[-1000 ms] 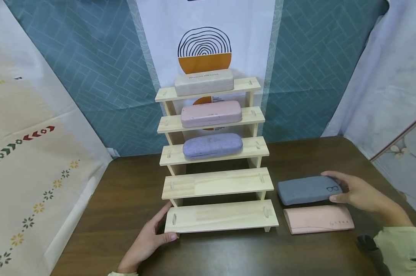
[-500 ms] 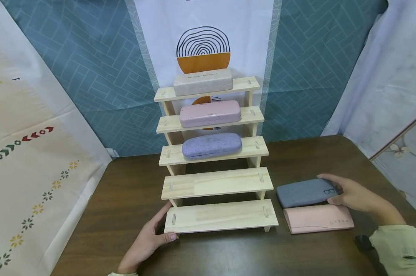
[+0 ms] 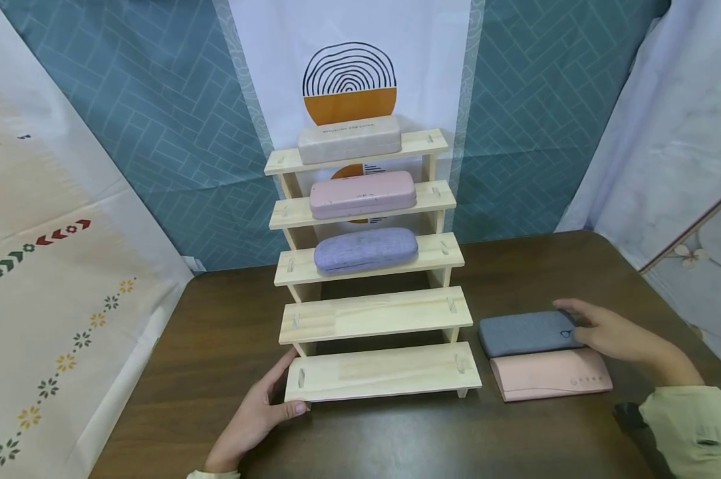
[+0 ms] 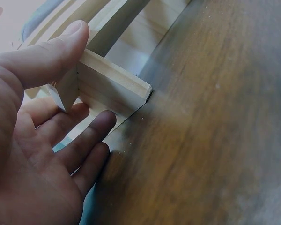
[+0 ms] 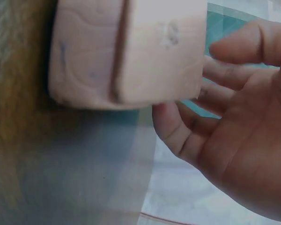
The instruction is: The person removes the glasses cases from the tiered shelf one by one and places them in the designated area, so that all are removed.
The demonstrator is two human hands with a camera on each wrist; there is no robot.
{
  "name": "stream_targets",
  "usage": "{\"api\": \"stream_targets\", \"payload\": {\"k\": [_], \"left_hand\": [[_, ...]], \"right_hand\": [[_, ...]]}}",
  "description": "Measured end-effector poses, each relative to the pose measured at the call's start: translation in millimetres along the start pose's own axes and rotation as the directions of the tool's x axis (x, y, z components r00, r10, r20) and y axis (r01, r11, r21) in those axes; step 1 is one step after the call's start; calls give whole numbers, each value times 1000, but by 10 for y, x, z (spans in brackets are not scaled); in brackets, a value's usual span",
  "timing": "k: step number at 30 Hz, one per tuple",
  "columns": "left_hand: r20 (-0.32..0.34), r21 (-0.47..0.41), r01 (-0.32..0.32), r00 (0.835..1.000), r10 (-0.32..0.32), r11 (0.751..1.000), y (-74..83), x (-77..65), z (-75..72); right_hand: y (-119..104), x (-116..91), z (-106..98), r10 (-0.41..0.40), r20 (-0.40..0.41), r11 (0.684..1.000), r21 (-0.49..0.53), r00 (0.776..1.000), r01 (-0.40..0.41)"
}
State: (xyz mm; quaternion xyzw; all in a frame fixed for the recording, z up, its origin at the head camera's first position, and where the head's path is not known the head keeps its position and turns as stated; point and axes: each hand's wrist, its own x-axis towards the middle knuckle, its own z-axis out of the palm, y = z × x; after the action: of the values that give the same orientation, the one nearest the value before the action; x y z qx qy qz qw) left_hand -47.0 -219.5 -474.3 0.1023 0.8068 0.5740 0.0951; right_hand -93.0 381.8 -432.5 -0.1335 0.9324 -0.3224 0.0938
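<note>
My left hand (image 3: 255,416) holds the left end of the lowest step of a pale wooden tiered rack (image 3: 384,372). Its thumb lies on the front edge, and its curved fingers reach behind the side board (image 4: 110,86). Beyond the rack's right side, my right hand (image 3: 614,336) grips the right end of a blue-grey glasses case (image 3: 522,332), partly covering the printed glasses mark. A pink glasses case (image 3: 552,376) lies just in front of it on the table. The pink case (image 5: 161,51) hides the blue-grey one and some fingertips in the right wrist view.
Upper steps hold a grey-white case (image 3: 350,142), a pink-lilac case (image 3: 363,196) and a violet-blue case (image 3: 366,251). The two lower steps are bare. Patterned cloths (image 3: 534,120) hang behind the brown table (image 3: 217,319).
My right hand shifts slightly left along the blue-grey case, covering more of its printed mark. The case itself turns a little and lies closer to the pink one. My left hand stays put.
</note>
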Motion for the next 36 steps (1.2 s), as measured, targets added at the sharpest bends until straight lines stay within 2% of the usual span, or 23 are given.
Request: {"api": "stream_targets", "payload": {"k": [8,16,27,32,36], "left_hand": [[4,2,-12,1000,12,1000,3,1,1],[-8,18,3,1000,-3,1000,7,10,0],[-6,25,-12,1000,12,1000,-14,-3,-14],[-2,29,-47,999,47,998,-24,-2,-18],[2,30,-44,999,44,999,-31,-11,-21]], "right_hand": [[-36,15,39,-25,-7,997,-67,1000,25],[-33,26,22,-37,-8,995,-94,999,36],[-75,32,11,-44,-13,992,-115,999,42],[-228,2,-73,-25,-44,988,-150,999,18],[-507,-1,-150,-41,-116,991,-130,992,26]]}}
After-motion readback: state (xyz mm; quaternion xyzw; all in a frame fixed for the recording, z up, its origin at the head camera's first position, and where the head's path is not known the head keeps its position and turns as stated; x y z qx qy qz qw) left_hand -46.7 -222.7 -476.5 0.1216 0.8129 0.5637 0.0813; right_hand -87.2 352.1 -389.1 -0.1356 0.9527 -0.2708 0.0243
